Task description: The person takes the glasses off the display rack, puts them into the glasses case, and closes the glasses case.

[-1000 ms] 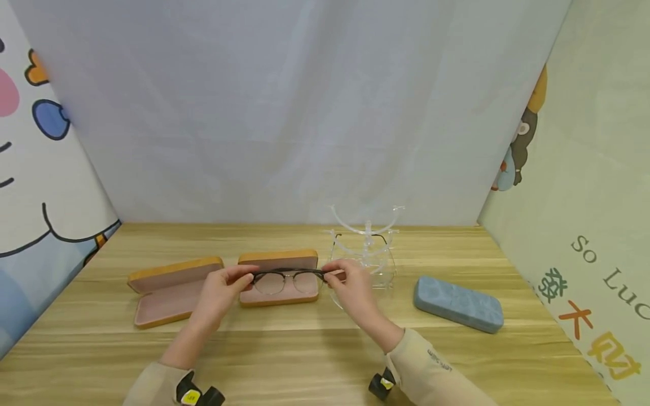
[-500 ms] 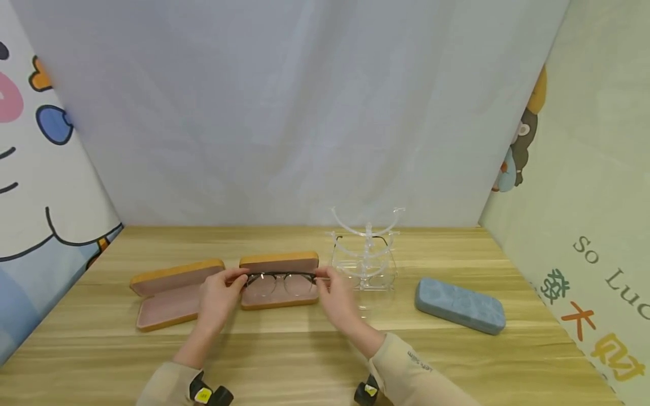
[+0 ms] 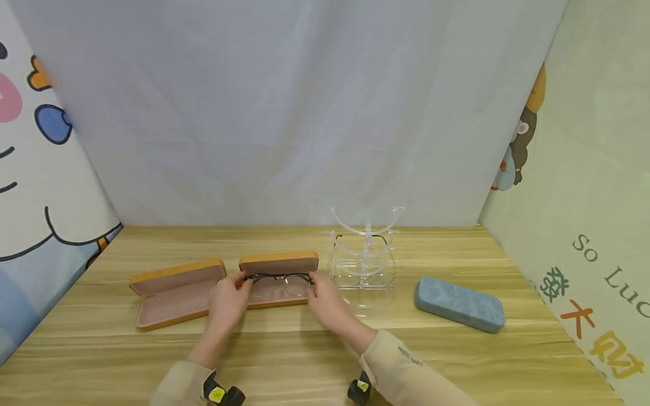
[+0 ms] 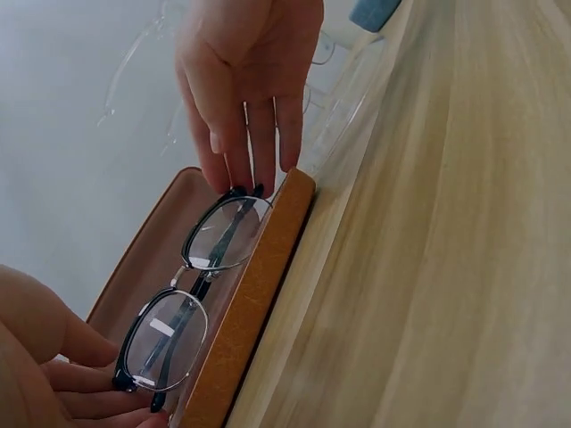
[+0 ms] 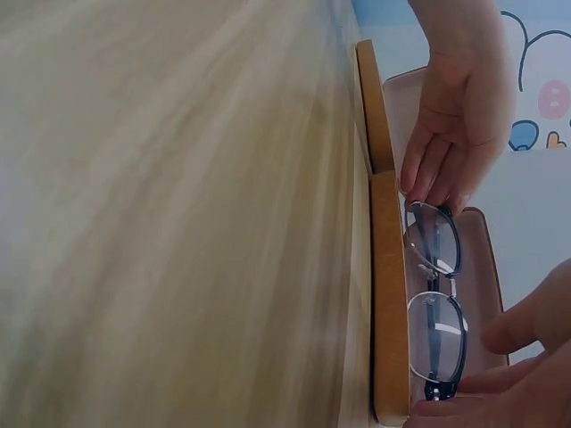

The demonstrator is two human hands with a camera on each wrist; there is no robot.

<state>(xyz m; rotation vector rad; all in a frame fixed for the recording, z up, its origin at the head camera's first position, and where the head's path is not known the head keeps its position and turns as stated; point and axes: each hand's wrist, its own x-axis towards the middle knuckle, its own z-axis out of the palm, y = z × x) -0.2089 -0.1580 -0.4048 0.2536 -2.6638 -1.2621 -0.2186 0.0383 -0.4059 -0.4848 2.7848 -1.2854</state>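
A pair of black half-rim glasses (image 3: pixel 285 277), temples folded behind the lenses, lies in the open tan glasses case (image 3: pixel 279 304) with pink lining. My left hand (image 3: pixel 228 299) is at the left end of the frame, fingertips touching its corner, thumb close beside it. At the other end, my right hand (image 3: pixel 325 299) has its fingers stretched down to the frame. In the left wrist view that right hand (image 4: pixel 254 80) shows its thumb raised apart from the glasses. The right wrist view shows the left hand (image 5: pixel 459 116) with fingers extended at the far corner.
A second open tan case (image 3: pixel 172 306) with pink lining stands to the left. Right of the hands is a clear display stand (image 3: pixel 367 248) bearing a pair of thin-framed glasses. A closed blue glasses case (image 3: pixel 459 304) lies farther right on the wooden table (image 3: pixel 284 366).
Both hands have carried the glasses down and slightly left into the tan case, drawing closer together. The thumbs and fingers that pinched the frame ends have loosened.
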